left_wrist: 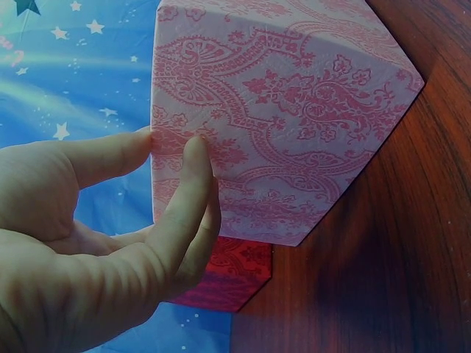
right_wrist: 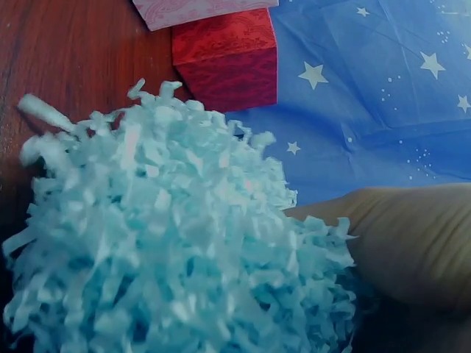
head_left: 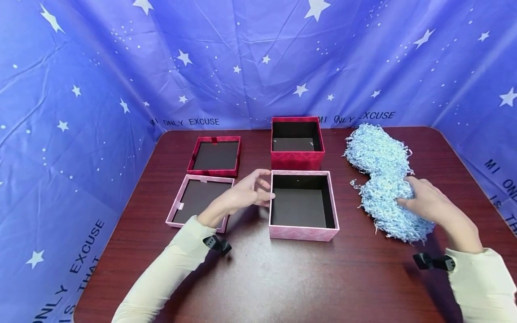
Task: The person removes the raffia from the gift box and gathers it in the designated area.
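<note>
Blue star-printed cloth (head_left: pixel 101 67) hangs behind and beside a dark reddish wooden surface (head_left: pixel 258 278). Seen from the head, an open pink box (head_left: pixel 304 231) sits near the middle, an open red box (head_left: pixel 297 158) touching its far side, and two shallow lids lie to the left: a pink lid (head_left: pixel 174 211) near, a red lid (head_left: pixel 215 172) beyond it. The left hand (head_left: pixel 246 193) rests its straightened fingertips against the pink box's left wall, grip spread. On the right, the right hand (head_left: pixel 428 202) digs into a heap of pale blue shredded paper (head_left: pixel 383 179), fingers curled into it. At the left wrist, fingers (left_wrist: pixel 188 198) and thumb touch the patterned pink box (left_wrist: pixel 294 110) wall. At the right wrist, the shredded paper (right_wrist: pixel 169 243) fills the view, with the hand (right_wrist: pixel 412 243) gripping it; the red box (right_wrist: pixel 228 55) lies beyond.
</note>
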Demonstrator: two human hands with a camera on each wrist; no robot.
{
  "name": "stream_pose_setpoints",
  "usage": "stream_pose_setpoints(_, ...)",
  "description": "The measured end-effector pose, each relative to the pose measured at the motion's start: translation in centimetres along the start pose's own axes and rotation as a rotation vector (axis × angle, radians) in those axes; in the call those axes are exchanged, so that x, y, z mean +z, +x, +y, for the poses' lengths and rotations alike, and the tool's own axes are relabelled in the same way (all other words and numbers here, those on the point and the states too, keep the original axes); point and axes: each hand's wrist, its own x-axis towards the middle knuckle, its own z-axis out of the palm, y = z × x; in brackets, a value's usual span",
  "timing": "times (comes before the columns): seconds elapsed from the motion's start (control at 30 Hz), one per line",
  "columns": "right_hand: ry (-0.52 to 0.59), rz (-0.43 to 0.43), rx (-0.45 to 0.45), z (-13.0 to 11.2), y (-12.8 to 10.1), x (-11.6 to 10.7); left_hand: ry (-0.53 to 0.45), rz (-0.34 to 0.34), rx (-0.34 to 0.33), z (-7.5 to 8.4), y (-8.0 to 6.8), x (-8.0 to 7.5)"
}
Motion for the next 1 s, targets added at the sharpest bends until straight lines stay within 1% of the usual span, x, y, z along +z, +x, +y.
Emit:
stream_pose_setpoints(0.17, -0.032, -0.033, 0.007, -0.1, -0.2, 0.0, 0.0, 0.001, 0.004, 0.0, 0.1, 0.0)
stream_pose_setpoints(0.5, -0.051, -0.094, 0.004, 0.0, -0.9, -0.3, -0.005, -0.003, -0.012, -0.1, 0.1, 0.2)
stream_pose_setpoints(0.8, -0.068, -0.13, -0.001, -0.2, -1.0, -1.2, 0.005, -0.002, -0.013, 0.1, 0.0, 0.2)
stream_pose_setpoints(0.9, -0.083, -0.133, -0.007, -0.7, -0.9, -1.8, 0.037, -0.004, -0.012, 0.0, 0.0, 0.0)
stream_pose_setpoints(1.0, -0.11, -0.122, -0.012, -1.5, -0.5, -2.9, 0.139, -0.002, -0.004, -0.1, -0.1, -0.5)
